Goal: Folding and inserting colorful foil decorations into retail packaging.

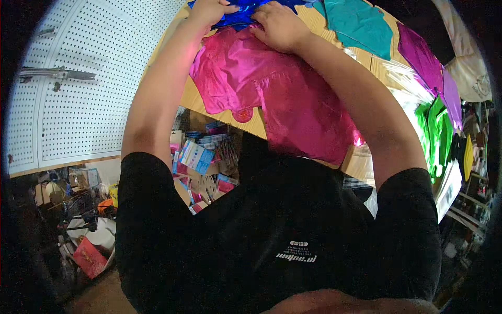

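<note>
A shiny blue foil balloon (234,18), flat and crumpled, lies at the top of the view, partly cut off by the edge. My left hand (208,11) has its thumb and fingers closed at the blue foil's left side. On the border between the blue foil and a large flat pink foil balloon (293,94) rests my right hand (280,27), fingers spread and pressing down. The pink balloon drapes over the near table edge towards my body, and a small round pink tab (242,114) sticks out from it.
The wooden table (188,93) also bears a teal foil balloon (361,29), with purple foil (418,55) and green foil (438,131) further right. White pegboard (83,110) stands at left. Below the table edge are several small packages (196,157).
</note>
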The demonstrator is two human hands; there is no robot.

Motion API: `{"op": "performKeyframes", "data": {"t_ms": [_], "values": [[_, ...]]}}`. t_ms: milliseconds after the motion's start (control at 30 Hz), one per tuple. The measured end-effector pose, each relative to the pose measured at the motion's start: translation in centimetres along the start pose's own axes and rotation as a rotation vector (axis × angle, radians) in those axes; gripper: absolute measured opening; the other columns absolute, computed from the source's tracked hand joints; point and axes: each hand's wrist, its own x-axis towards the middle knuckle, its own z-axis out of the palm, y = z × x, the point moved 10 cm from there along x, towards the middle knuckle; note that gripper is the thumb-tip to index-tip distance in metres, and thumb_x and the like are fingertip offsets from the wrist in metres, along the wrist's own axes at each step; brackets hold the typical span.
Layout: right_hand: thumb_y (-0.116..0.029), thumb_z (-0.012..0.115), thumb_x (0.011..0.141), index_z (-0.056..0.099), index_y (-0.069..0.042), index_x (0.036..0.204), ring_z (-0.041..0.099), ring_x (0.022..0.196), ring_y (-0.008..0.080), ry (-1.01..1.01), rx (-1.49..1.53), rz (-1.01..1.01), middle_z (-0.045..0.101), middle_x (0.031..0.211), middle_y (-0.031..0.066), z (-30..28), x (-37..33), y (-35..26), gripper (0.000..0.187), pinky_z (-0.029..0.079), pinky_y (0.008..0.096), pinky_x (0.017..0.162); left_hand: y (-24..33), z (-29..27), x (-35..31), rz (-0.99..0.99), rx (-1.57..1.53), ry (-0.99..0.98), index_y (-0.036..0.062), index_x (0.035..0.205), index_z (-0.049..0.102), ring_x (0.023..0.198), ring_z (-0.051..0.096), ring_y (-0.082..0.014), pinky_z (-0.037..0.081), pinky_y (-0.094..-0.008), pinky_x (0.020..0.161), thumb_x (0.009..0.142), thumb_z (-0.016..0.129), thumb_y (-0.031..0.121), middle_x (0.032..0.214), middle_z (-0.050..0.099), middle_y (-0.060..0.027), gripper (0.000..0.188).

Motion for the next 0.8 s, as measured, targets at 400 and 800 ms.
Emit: {"op": "performKeyframes", "data": {"t_ms": [400, 800], "values": [[-0.032, 0.063, 0.090, 0.058, 0.004, 0.132, 0.057, 0.124, 0.0425, 0.107, 0.079, 0.118, 0.063, 0.129, 0.0264, 0.1, -0.1, 0.7, 0.055, 0.045, 0.0489, 0.106, -2.6, -1.5, 2.6, -0.076, 0.316, 0.171, 0.0014, 0.094, 0.075, 0.068, 0.062, -0.0187, 0.049, -0.0392, 0.063, 0.089, 0.083, 0.033, 0.080, 0.071, -0.0088, 0.033], [-0.035, 0.058, 0.093, 0.058, 0.001, 0.132, 0.047, 0.140, 0.0422, -0.114, -0.009, 0.140, 0.058, 0.139, 0.0258, 2.9, 0.7, 1.7, 0.053, 0.034, 0.0548, 0.120, -2.0, -6.3, 4.2, 0.121, -0.024, 0.349, -0.0017, 0.092, 0.075, 0.065, 0.062, -0.0164, 0.049, -0.0369, 0.059, 0.090, 0.077, 0.021, 0.078, 0.070, -0.0084, 0.023]]}}
